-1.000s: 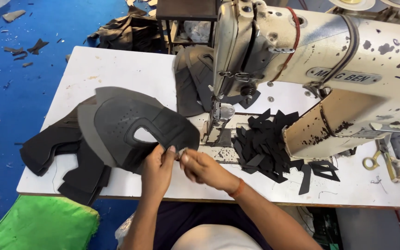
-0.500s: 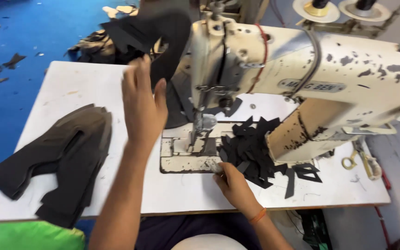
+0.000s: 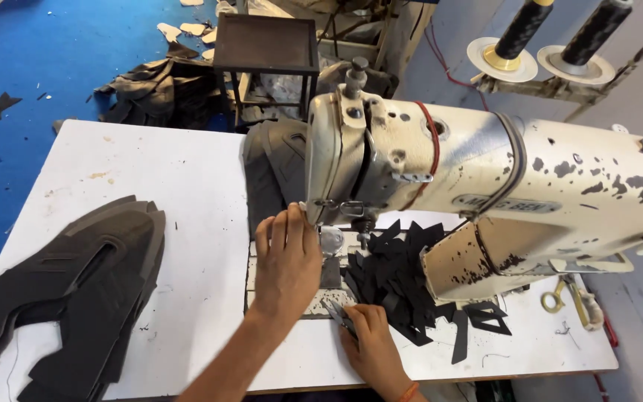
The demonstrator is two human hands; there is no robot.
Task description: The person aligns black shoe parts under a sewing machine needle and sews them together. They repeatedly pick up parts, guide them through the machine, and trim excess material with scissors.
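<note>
A white worktable (image 3: 150, 171) stands on a blue floor (image 3: 53, 45). Nearest the person, the right hand (image 3: 370, 344) is closed around a small metal tool (image 3: 338, 313) beside a heap of small black cut pieces (image 3: 400, 279). The left hand (image 3: 288, 257) lies flat, fingers spread, on the plate under the cream sewing machine (image 3: 485, 186). A stack of dark shoe-upper pieces (image 3: 83, 283) lies at the table's left. Farther back, two black thread cones (image 3: 552, 37) stand on their holders, and more dark pieces are heaped on the floor.

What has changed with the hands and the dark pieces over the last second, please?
The left hand let go of the dark shaped piece, lifted it behind the sewing machine, then came down onto the needle plate. The right hand stayed at the table's front edge. The stack of dark pieces stayed put.
</note>
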